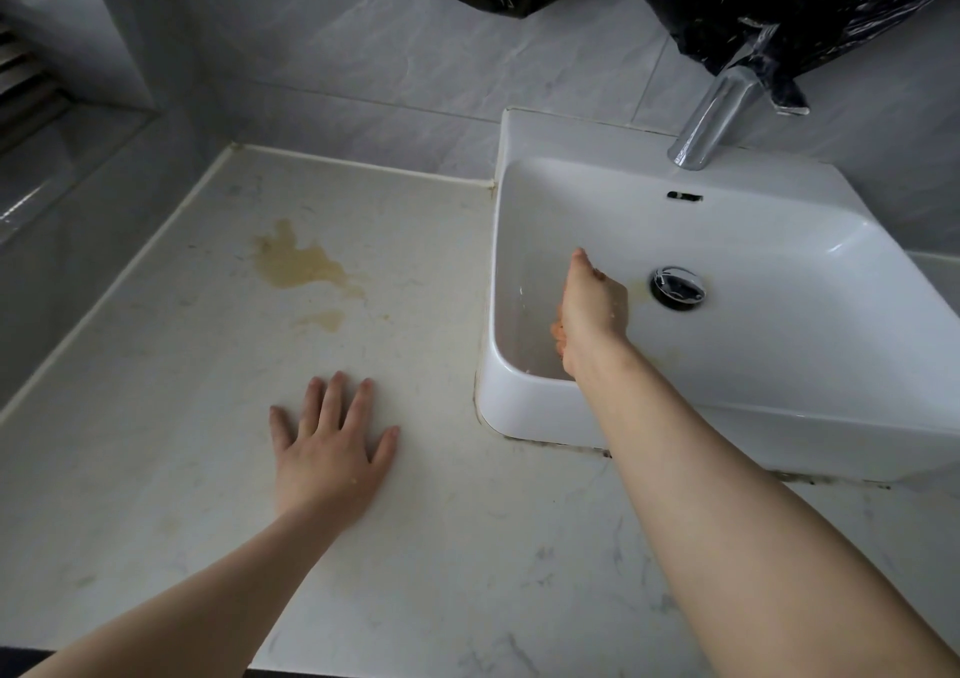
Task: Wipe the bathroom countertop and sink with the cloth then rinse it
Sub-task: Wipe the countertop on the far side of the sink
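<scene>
So the left hand (332,448) is laid flat on the countertop (467,547), fingers spread, nothing held, basically used as a brace. The right hand (592,308) is reached down into the sink (779,365), at about 9 o'clock from the drain (678,286), and a bit of orange is glimpsed under the palm, probably the cloth (557,331), though most of it is hidden, so how tightly it's gripped can't be told. For the wipe to be done well, the basin wall should be covered in overlapping strokes worked toward the drain, where a yellowish smear is seen. The big tan stain (301,264), at 12 o'clock from the left hand, isn't dealt with yet. The faucet (711,121) looks dry, so rinsing is judged to be left for last.
</scene>
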A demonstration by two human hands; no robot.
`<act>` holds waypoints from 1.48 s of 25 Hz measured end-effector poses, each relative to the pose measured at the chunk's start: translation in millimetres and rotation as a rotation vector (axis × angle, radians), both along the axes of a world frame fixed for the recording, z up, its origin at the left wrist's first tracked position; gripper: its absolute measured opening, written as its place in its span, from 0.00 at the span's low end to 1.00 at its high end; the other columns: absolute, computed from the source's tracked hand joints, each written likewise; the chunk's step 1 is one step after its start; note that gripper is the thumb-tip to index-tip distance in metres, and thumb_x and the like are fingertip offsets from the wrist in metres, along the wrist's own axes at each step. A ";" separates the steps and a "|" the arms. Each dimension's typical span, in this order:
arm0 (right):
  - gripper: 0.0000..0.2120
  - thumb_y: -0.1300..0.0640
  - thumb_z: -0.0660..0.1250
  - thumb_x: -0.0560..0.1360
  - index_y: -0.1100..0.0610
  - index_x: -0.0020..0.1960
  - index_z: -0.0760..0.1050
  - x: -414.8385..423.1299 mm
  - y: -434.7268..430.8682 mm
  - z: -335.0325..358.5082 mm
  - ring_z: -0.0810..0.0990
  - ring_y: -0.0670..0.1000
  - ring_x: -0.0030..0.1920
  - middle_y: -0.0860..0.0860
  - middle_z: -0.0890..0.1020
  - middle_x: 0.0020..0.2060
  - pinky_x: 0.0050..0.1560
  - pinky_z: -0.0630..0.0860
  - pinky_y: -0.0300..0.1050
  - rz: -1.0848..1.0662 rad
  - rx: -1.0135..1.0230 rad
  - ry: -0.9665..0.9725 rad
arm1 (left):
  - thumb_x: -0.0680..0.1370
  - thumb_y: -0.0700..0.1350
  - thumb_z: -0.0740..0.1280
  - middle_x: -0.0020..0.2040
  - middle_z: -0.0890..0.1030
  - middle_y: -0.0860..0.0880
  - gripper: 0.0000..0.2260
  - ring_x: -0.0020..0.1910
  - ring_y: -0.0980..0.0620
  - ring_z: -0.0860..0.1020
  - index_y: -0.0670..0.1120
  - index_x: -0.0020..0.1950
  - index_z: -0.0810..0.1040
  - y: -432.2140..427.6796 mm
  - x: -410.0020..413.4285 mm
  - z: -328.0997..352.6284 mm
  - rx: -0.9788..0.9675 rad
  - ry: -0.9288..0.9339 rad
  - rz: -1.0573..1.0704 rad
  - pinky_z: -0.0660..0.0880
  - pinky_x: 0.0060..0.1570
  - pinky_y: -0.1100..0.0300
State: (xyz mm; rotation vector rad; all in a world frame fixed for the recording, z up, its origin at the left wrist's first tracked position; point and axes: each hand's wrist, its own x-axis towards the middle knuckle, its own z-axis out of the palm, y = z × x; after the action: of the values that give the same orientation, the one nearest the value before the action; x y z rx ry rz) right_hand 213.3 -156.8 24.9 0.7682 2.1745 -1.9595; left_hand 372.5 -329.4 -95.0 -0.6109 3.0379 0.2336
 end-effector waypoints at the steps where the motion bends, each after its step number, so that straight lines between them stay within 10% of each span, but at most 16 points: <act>1: 0.18 0.53 0.57 0.76 0.54 0.28 0.58 -0.4 -0.7 -0.4 0.56 0.50 0.23 0.50 0.62 0.24 0.24 0.54 0.36 -0.016 0.000 0.014 | 0.78 0.63 0.46 0.77 0.48 0.51 0.28 0.75 0.50 0.41 0.54 0.76 0.48 0.0 0.1 -0.3 0.001 0.002 0.000 0.38 0.71 0.44; 9: 0.18 0.53 0.57 0.77 0.54 0.30 0.58 2.2 -1.9 2.5 0.57 0.49 0.19 0.49 0.61 0.20 0.22 0.55 0.34 0.002 -0.019 0.107 | 0.74 0.66 0.38 0.77 0.47 0.51 0.33 0.75 0.50 0.41 0.55 0.76 0.47 -3.0 0.1 -2.4 0.007 -0.022 -0.012 0.38 0.71 0.44; 18: 0.02 0.53 0.56 0.69 0.47 0.41 0.67 65.9 -61.9 28.1 0.74 0.51 0.29 0.45 0.75 0.32 0.30 0.73 0.42 0.594 -0.112 0.539 | 0.70 0.70 0.33 0.75 0.61 0.52 0.39 0.75 0.51 0.56 0.56 0.73 0.62 -46.4 19.8 -0.8 0.035 0.052 -0.228 0.44 0.70 0.58; 21: 0.10 0.55 0.67 0.73 0.45 0.47 0.66 81.0 -74.2 -6.4 0.78 0.53 0.42 0.45 0.76 0.41 0.42 0.77 0.47 0.951 0.127 0.306 | 0.78 0.63 0.44 0.65 0.76 0.46 0.29 0.66 0.44 0.72 0.49 0.62 0.77 -55.6 27.1 0.0 0.009 0.046 -0.263 0.54 0.64 0.58; 24: 0.13 0.57 0.71 0.73 0.48 0.51 0.68 95.3 -69.6 -43.6 0.78 0.48 0.36 0.48 0.78 0.43 0.30 0.76 0.42 0.953 -0.146 -0.138 | 0.78 0.60 0.49 0.63 0.77 0.46 0.23 0.63 0.45 0.73 0.51 0.64 0.72 -65.8 33.9 -1.4 -0.005 0.084 -0.276 0.57 0.62 0.58; 28: 0.20 0.49 0.71 0.72 0.50 0.60 0.69 96.9 -54.2 -74.9 0.78 0.53 0.49 0.52 0.74 0.53 0.44 0.71 0.42 0.980 0.689 0.162 | 0.79 0.61 0.47 0.65 0.75 0.47 0.24 0.66 0.48 0.67 0.52 0.66 0.70 -72.4 40.1 -5.5 -0.019 0.109 -0.291 0.55 0.64 0.58; 37: 0.11 0.51 0.69 0.66 0.53 0.46 0.79 112.8 -62.0 -79.1 0.79 0.59 0.45 0.56 0.80 0.51 0.44 0.74 0.50 0.856 1.287 0.811 | 0.79 0.61 0.43 0.66 0.74 0.47 0.27 0.66 0.46 0.71 0.51 0.66 0.72 -67.7 42.2 -3.4 -0.024 0.090 -0.268 0.56 0.64 0.56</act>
State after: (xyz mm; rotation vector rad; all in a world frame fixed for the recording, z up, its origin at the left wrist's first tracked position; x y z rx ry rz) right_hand 326.2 -218.8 -54.2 -1.0350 3.2059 -0.2683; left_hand 414.7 -397.1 -98.5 -0.1942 3.1672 0.2197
